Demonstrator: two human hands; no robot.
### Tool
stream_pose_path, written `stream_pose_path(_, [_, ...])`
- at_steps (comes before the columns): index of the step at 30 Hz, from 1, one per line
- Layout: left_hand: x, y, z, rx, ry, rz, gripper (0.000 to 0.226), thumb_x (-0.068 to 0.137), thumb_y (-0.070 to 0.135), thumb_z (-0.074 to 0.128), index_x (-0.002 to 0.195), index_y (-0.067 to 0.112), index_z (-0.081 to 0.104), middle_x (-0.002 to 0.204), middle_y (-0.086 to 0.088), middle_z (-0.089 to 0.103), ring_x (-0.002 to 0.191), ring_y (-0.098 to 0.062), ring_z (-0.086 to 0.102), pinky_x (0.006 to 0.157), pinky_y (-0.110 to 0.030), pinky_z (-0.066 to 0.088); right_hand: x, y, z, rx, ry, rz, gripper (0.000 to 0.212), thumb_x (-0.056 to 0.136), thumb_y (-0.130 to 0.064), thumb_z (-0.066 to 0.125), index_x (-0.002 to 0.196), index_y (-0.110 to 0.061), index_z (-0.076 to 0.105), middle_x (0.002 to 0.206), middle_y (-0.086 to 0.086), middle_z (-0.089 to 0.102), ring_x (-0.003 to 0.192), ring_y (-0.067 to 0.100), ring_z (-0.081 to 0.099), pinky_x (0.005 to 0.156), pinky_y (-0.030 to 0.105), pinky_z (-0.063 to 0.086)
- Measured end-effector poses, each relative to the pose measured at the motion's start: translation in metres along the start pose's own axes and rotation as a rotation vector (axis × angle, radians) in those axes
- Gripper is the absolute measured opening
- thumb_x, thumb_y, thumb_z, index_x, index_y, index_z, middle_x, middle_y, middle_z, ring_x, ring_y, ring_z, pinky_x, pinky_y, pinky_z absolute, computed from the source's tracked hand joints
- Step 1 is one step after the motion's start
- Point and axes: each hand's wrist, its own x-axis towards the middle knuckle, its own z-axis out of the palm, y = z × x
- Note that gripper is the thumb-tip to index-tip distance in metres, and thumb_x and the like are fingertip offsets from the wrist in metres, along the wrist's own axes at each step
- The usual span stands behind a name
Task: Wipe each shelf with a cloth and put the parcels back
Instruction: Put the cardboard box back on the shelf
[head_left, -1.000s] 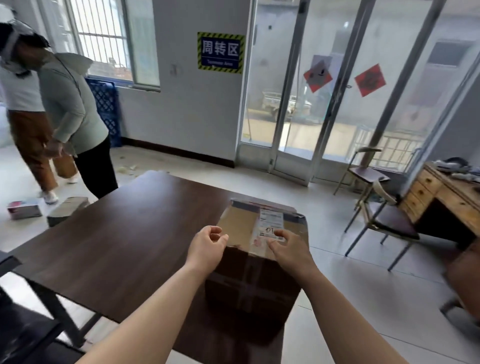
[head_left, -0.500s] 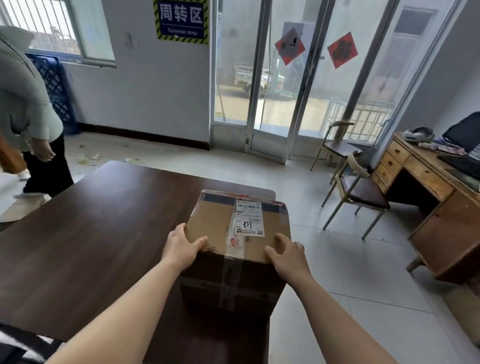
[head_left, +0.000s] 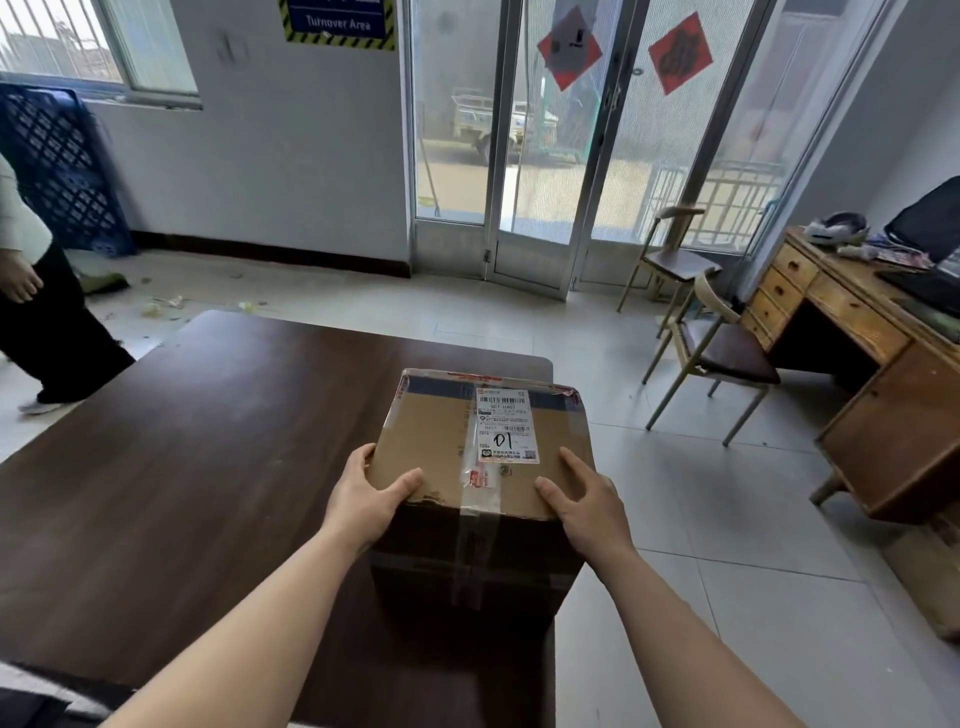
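Observation:
A taped cardboard parcel (head_left: 447, 441) with a white shipping label marked "01" stands on the right end of a dark brown wooden table (head_left: 182, 467). My left hand (head_left: 369, 499) grips its near left top corner, thumb on top. My right hand (head_left: 587, 499) holds the near right top corner, fingers spread over the edge. No cloth and no shelf are in view.
Another person (head_left: 36, 312) walks on the left by a blue crate (head_left: 57, 166). Two chairs (head_left: 711, 353) and a wooden desk (head_left: 872, 364) stand on the right. Glass doors (head_left: 561, 145) lie ahead, with tiled floor between.
My hands went from hovering over the parcel to clasping its near top corners. The view swung right and down; the other person shifted toward the left edge.

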Motion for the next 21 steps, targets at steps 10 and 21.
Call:
stream_pose_path(10, [-0.02, -0.01, -0.009, -0.126, 0.062, -0.042, 0.094, 0.065, 0.038, 0.086, 0.142, 0.025, 0.034, 0.121, 0.004, 0.048, 0.108, -0.017, 0.048, 0.094, -0.033, 0.044, -0.011, -0.01, 0.004, -0.046, -0.034, -0.083, 0.066, 0.087, -0.047, 0.064, 0.145, -0.031, 0.037, 0.142, 0.007, 0.04, 0.129, 0.026, 0.044, 0.104, 0.039, 0.04])
stream_pose_path(21, [-0.058, -0.01, -0.049, -0.191, 0.206, -0.047, 0.092, 0.065, 0.035, 0.087, 0.14, 0.022, 0.036, 0.118, 0.001, 0.048, 0.104, -0.018, 0.048, 0.088, -0.032, 0.045, -0.025, -0.039, 0.014, -0.061, -0.113, -0.217, 0.069, 0.083, -0.051, 0.067, 0.144, -0.032, 0.041, 0.142, 0.007, 0.042, 0.125, 0.024, 0.047, 0.103, 0.039, 0.041])
